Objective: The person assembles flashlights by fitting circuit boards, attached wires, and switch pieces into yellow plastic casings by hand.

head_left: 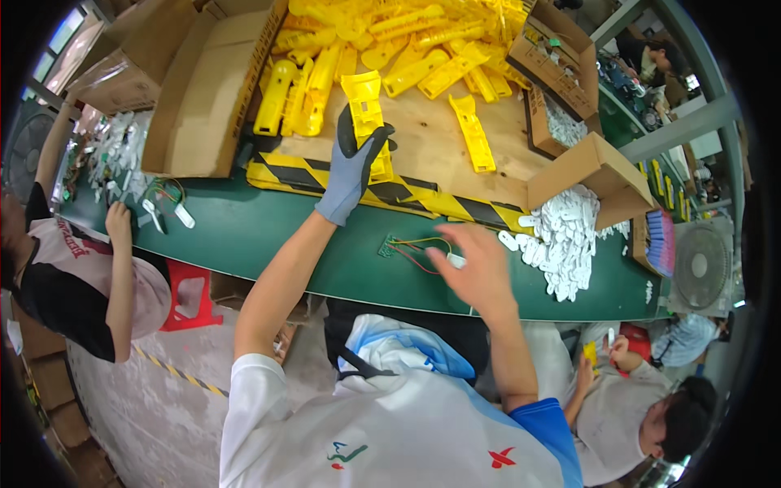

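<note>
In a grey and black glove, my left hand (355, 167) grips a yellow plastic housing (364, 102), held upright above the striped edge of the wooden board. My bare right hand (476, 268) is over the green table, slightly blurred, with thumb and fingers apart. Just left of it lies a small green circuit board (387, 246) with thin red and yellow wires. The wires run to a small white part (457, 261) beside my right thumb, partly covered by the hand. Another yellow housing (472, 134) lies alone on the wooden board (423, 122).
Yellow housings (407, 41) are heaped at the back. White plastic pieces (565, 236) spill from a cardboard box (598, 175) on the right. A large open box (195, 106) stands at left. A person (81, 268) works at left; another person (634, 407) sits at lower right.
</note>
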`<control>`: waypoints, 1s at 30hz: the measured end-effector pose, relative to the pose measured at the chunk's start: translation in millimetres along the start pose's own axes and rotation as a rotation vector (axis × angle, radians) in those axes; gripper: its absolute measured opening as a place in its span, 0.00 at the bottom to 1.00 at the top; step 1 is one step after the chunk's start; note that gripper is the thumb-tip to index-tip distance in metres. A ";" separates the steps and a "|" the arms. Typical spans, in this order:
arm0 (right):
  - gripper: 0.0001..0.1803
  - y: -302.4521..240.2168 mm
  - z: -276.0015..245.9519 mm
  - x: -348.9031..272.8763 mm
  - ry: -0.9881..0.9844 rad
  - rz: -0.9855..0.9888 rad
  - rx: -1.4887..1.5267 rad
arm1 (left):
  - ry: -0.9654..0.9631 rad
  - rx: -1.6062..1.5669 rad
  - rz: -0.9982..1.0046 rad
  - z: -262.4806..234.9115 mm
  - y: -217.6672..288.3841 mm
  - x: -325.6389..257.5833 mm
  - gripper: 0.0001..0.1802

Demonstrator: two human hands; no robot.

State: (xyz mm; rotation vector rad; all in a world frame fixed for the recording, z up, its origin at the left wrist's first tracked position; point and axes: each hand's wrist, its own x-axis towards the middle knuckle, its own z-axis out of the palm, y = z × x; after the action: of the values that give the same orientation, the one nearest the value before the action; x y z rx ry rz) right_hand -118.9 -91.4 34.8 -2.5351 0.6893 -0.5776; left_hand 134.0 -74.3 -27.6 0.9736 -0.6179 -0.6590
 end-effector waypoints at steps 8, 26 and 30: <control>0.21 -10.0 42.4 8.3 -0.229 -0.109 -0.164 | 0.074 0.048 -0.059 -4.0 -10.7 -15.4 0.33; 0.11 31.9 38.0 42.4 0.072 0.518 0.709 | -0.323 0.351 -0.156 32.4 -7.7 -49.0 0.35; 0.11 34.5 26.4 41.9 -0.043 0.503 0.753 | -0.254 0.339 -0.186 30.7 -13.1 -44.6 0.33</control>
State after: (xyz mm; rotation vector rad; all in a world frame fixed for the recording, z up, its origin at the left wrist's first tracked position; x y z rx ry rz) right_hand -85.3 -133.1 7.1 -1.5998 0.8538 -0.4785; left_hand 79.8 -63.0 -33.9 1.2839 -0.8900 -0.8688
